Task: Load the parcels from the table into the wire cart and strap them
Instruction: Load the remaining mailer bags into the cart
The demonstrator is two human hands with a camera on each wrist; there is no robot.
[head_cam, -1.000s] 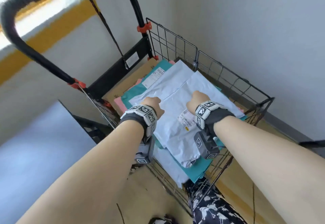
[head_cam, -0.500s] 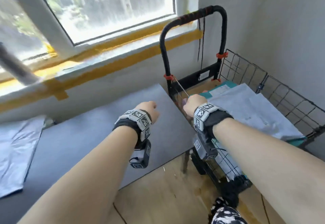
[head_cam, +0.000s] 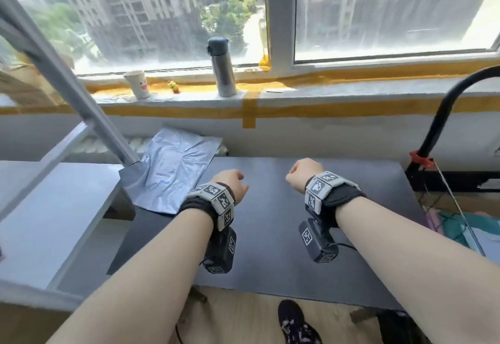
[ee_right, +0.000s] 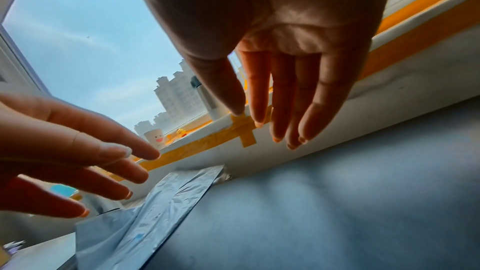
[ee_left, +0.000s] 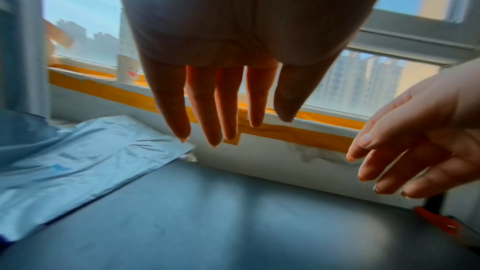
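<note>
A grey plastic mailer parcel (head_cam: 173,173) lies on the far left corner of the dark table (head_cam: 270,222), also seen as the parcel (ee_left: 78,161) and the parcel (ee_right: 161,208). My left hand (head_cam: 232,181) hovers above the table just right of it, fingers straight and holding nothing (ee_left: 215,110). My right hand (head_cam: 303,172) hovers a little further right, also with straight fingers (ee_right: 275,106). The wire cart (head_cam: 460,222) stands at the right edge with teal and pink parcels inside and a black handle (head_cam: 443,116).
A grey metal frame bar (head_cam: 62,73) slants down to the table's left corner. A lighter table (head_cam: 48,208) adjoins on the left. On the windowsill stand a steel flask (head_cam: 221,68), a paper cup (head_cam: 138,84) and a small yellow toy (head_cam: 174,86).
My view and both hands swung left from the loaded cart to the table. The hands left the parcels in the cart and now hover over the table near the grey mailer.
</note>
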